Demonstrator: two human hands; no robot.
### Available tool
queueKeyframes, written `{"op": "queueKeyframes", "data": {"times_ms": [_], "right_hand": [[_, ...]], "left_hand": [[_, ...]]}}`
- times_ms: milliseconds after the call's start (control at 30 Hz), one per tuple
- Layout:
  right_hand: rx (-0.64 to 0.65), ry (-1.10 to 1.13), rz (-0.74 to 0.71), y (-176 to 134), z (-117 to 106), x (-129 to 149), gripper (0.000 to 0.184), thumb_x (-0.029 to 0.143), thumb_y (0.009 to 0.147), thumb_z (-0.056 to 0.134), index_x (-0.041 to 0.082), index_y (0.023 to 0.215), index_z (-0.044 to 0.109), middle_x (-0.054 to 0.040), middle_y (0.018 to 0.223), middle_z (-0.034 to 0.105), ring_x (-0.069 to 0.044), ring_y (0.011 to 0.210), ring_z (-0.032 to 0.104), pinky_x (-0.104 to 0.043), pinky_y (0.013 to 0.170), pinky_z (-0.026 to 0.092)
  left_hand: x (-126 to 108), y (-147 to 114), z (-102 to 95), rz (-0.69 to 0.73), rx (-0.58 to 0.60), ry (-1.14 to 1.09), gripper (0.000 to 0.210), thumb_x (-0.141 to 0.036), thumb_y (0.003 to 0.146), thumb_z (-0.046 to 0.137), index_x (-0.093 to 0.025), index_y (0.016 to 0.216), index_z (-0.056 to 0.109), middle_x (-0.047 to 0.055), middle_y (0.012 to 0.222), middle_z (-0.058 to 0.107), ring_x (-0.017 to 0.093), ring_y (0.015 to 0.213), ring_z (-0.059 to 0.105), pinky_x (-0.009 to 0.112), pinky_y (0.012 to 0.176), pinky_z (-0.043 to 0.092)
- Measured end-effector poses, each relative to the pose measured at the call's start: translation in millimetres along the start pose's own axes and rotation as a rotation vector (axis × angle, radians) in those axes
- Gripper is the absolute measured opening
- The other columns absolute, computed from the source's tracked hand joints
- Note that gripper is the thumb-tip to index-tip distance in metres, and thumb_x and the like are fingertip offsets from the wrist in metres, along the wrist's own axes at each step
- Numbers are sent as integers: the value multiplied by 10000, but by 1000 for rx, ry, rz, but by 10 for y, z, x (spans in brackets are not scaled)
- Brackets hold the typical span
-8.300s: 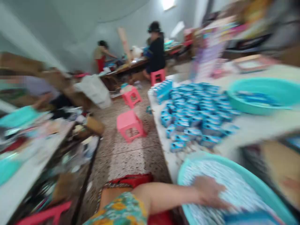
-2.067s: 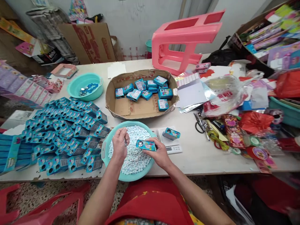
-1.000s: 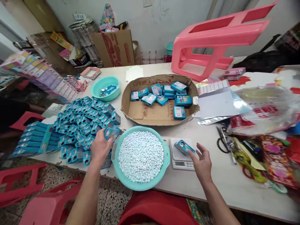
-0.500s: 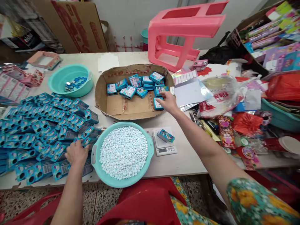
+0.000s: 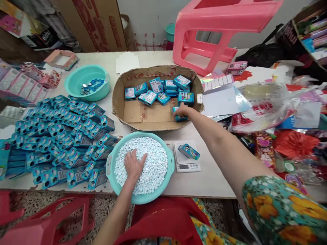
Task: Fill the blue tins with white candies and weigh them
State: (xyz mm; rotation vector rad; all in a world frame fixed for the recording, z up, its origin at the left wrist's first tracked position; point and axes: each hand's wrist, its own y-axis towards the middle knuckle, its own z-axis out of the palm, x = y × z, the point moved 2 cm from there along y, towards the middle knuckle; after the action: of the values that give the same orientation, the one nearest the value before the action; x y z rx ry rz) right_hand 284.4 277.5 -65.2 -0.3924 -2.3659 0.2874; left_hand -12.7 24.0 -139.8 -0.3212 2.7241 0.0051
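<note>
My left hand (image 5: 134,165) rests on the pale candies (image 5: 150,156) in the turquoise basin (image 5: 171,160), fingers spread and fingertips touching the candies. Inside the low cardboard tray (image 5: 133,115), my right hand (image 5: 183,110) has its fingers curled over a small blue candy box (image 5: 181,118) at the right end; the fingers partly hide it. Several more blue boxes (image 5: 156,85) lie loosely toward the back of that tray. One blue box (image 5: 189,151) lies tilted on a white digital scale (image 5: 189,167), right of the basin.
Many blue boxes with round holes (image 5: 68,136) are piled left of the basin. Behind them, a second turquoise basin (image 5: 76,76) holds blue and silver discs. A pink stool (image 5: 219,25) lies on the table at the back. Plastic bags (image 5: 263,105) and packets clutter the right side.
My left hand has moved right, from the piled boxes to the candies in the basin. My right hand stays at the same box, now lower and curled over it. The view has shifted.
</note>
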Motion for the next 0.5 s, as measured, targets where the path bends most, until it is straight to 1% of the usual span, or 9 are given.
{"op": "queueKeyframes", "data": {"times_ms": [67,133,200,233,267,300,367,433,500], "right_hand": [[69,64,-47,-156,-89,143,814,249,519,799,24,1207,427,-207,1127,551,-269,926,598,-455,749,504],[144,215,-215,-462,-208,303,882,268,540,788,120,1306,377,-146,1193,530,-231,935,599,-405,762,512],[259,473,-464,-937,-288,433,1031,285,464,823,205,1366,329,-113,1289,469,-246,1025,568,-399,815,497],[332,594,-535,-1217,-284,466,1071,323,450,829,240,1383,311,-95,1311,462,-260,1068,550,-414,846,484],[383,714,-562,-1505,-244,477,1085,372,448,826,256,1391,303,-86,1306,477,-273,1085,544,-430,864,475],[417,838,-560,-1788,-167,472,1076,420,456,814,263,1391,307,-80,1291,497,-282,1092,546,-445,881,464],[450,1059,-479,-2288,89,428,972,509,538,746,289,1385,323,-69,1276,525,-285,1090,558,-468,907,445],[472,1183,-346,-2653,412,368,834,563,614,664,307,1355,380,-62,1251,555,-283,1049,584,-477,883,461],[525,1241,-231,-2870,696,313,767,500,632,684,316,1328,419,-50,1220,580,-269,1023,598,-460,883,466]], "left_hand": [[-42,39,-12,-15,47,-106,497,-547,788,522,-184,1123,576,146,1113,550,308,1067,513,421,874,418],[-55,72,-37,-64,87,-232,387,-521,773,549,-222,1010,613,107,1045,584,286,994,551,383,833,427],[-47,97,-53,-159,126,-394,308,-505,733,596,-235,878,631,69,911,612,274,919,569,366,811,421],[-39,107,-53,-223,154,-523,288,-491,697,635,-229,816,630,50,818,609,267,879,571,355,798,420],[-33,116,-47,-291,191,-679,281,-474,657,671,-220,765,622,32,733,593,257,839,571,340,776,423],[-32,123,-38,-350,235,-843,286,-459,623,697,-208,728,611,18,670,572,244,799,571,322,746,430],[-43,134,-26,-424,322,-1122,298,-441,596,707,-189,704,588,7,641,569,218,747,578,291,686,446],[-53,147,-33,-438,377,-1253,289,-431,613,680,-186,727,579,16,700,607,199,720,593,277,641,464],[-47,157,-49,-475,442,-1340,261,-419,644,644,-191,753,577,26,740,624,178,656,592,265,568,467]]}}
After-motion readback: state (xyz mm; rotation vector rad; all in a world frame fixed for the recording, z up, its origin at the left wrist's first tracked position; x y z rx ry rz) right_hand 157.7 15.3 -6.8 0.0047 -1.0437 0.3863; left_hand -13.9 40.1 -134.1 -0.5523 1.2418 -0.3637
